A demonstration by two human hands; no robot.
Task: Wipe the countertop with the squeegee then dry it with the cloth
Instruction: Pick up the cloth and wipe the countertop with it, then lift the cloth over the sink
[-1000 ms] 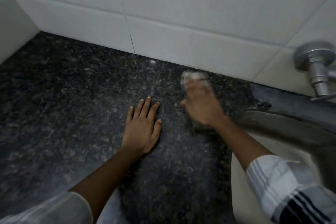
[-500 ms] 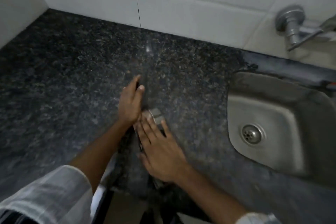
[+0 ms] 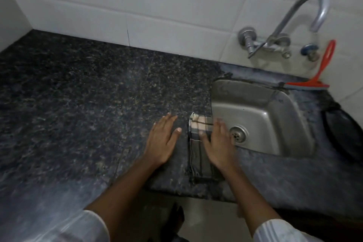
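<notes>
- My right hand [image 3: 217, 144] lies flat, fingers straight and together, pressing down on the cloth [image 3: 197, 147]; nothing is pinched or curled round it
- The cloth is folded into a strip under that hand, with its long axis running from the counter's front edge back toward the wall; only its left half and far end show past my palm
- My left hand [image 3: 162, 141] is also flat and spread on the bare countertop [image 3: 78, 104], just beside the cloth's left edge but not touching it
- So the right hand is the one on the cloth, and I judge it the hand to drive the next drying stroke, with the left only bracing
- The relation that matters: the sink [image 3: 290, 116] sits immediately right of the cloth, its rim just beside my right fingertips, while the large undried stretch of counter lies to the left and back
- I would therefore sweep the cloth leftward or away from me, broadside to its long axis, to cover the most stone per pass
- The squeegee [image 3: 322, 70] is parked well apart, behind the sink against the wall tiles, red handle leaning upward beside the tap [image 3: 294, 23]
- From that I take the squeegee step as done and the drying as underway
</notes>
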